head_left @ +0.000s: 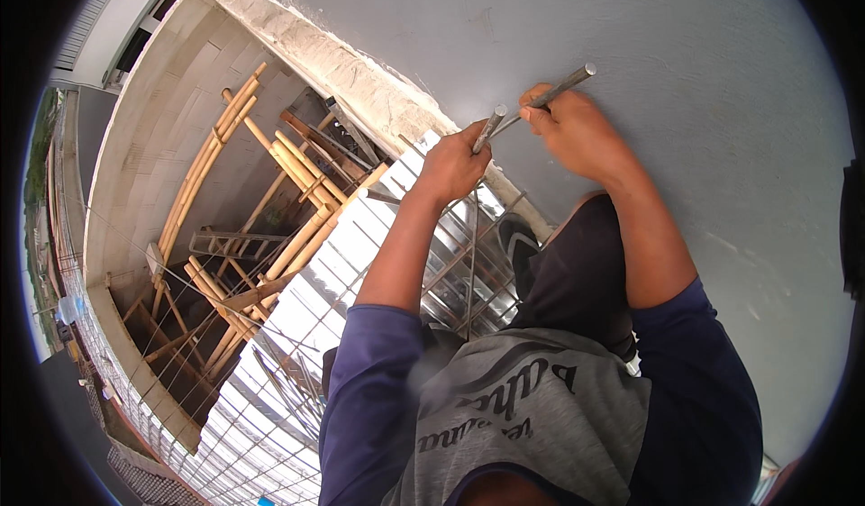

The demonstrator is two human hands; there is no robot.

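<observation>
My left hand [453,165] is closed around a short grey metal rod [489,128], whose round end sticks up past the fingers. Just to its right, my right hand [581,136] grips a second grey metal rod [568,85] that slants down towards the left hand and narrows on the way. Whether the two rods join, like the handles of one tool, is hidden behind my left fingers. Below both hands lies a grid of thin steel bars [473,263] over shiny metal sheeting [360,263]. My shoe [516,240] rests near the wall's foot.
A smooth grey wall [721,145] rises close on the right, with a rough concrete edge [333,55] at its far end. To the left, a deep opening holds bamboo poles [212,168] and a ladder [239,243], bounded by a curved-looking block wall [135,154].
</observation>
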